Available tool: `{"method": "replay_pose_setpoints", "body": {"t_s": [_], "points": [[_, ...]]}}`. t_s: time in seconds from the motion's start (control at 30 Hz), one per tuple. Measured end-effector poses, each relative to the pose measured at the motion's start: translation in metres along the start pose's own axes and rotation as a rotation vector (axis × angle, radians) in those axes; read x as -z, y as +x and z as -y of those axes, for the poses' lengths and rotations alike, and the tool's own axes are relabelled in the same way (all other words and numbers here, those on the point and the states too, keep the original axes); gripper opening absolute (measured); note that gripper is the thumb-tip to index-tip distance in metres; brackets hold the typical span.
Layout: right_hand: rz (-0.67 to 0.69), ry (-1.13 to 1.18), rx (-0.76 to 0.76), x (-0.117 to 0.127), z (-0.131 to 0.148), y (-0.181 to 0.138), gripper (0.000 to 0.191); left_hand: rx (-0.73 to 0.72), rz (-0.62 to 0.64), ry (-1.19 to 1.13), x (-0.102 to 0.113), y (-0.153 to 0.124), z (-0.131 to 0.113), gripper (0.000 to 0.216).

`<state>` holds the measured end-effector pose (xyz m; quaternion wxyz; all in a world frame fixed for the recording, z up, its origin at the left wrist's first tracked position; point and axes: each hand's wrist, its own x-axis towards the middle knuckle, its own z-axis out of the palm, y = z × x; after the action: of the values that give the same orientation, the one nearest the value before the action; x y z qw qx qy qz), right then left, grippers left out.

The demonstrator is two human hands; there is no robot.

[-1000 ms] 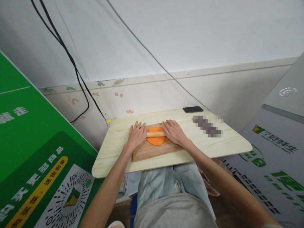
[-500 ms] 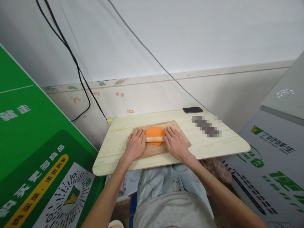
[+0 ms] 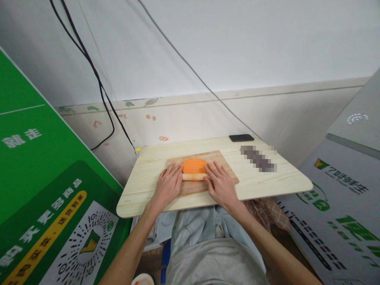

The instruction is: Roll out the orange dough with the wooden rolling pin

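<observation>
A flat orange disc of dough [image 3: 194, 165] lies on a wooden board [image 3: 222, 159] on the pale wooden table [image 3: 267, 183]. A thin wooden rolling pin [image 3: 194, 176] lies across the near edge of the dough. My left hand [image 3: 168, 186] rests flat on the pin's left end, fingers stretched out. My right hand [image 3: 221, 185] lies flat on the pin's right end in the same way. Both palms cover the ends of the pin.
A black phone [image 3: 241, 137] lies at the table's far right corner, and a blurred dark strip [image 3: 258, 158] lies right of the board. Green printed panels [image 3: 44, 186] stand at the left, printed boxes [image 3: 341, 190] at the right. Cables [image 3: 101, 91] hang on the wall.
Both hands have drawn the rolling pin toward me, from the dough's far part to its near edge. More of the orange disc now shows beyond the pin.
</observation>
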<state>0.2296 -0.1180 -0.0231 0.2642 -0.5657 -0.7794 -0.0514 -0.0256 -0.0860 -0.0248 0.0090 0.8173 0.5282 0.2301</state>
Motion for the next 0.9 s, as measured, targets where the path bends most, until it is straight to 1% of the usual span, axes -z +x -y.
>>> {"method": "replay_pose_setpoints", "body": {"t_s": [0.17, 0.27, 0.37, 0.47, 0.6, 0.7, 0.8, 0.9], "points": [[-0.019, -0.004, 0.013, -0.002, 0.001, -0.007, 0.050, -0.020, -0.001, -0.019, -0.001, -0.006, 0.004, 0.055], [-0.002, -0.007, 0.020, -0.003, -0.003, 0.000, 0.051, -0.021, 0.006, -0.033, -0.003, 0.001, 0.007, 0.055], [0.060, -0.019, 0.023, -0.001, -0.010, 0.018, 0.051, 0.003, 0.016, -0.017, -0.006, 0.017, 0.009, 0.058], [0.121, -0.069, 0.010, -0.001, -0.018, 0.045, 0.050, 0.040, -0.009, 0.026, -0.010, 0.040, 0.010, 0.063], [0.144, -0.173, -0.033, -0.008, -0.028, 0.080, 0.051, 0.152, -0.025, 0.072, -0.014, 0.074, 0.011, 0.066], [0.198, -0.197, -0.085, -0.013, -0.034, 0.101, 0.051, 0.217, 0.017, 0.083, -0.014, 0.095, 0.012, 0.064], [0.261, -0.188, -0.132, -0.013, -0.035, 0.111, 0.053, 0.231, 0.088, 0.100, -0.012, 0.105, 0.013, 0.062], [0.250, -0.193, -0.124, -0.010, -0.031, 0.105, 0.055, 0.199, 0.121, 0.111, -0.012, 0.101, 0.014, 0.061]]}}
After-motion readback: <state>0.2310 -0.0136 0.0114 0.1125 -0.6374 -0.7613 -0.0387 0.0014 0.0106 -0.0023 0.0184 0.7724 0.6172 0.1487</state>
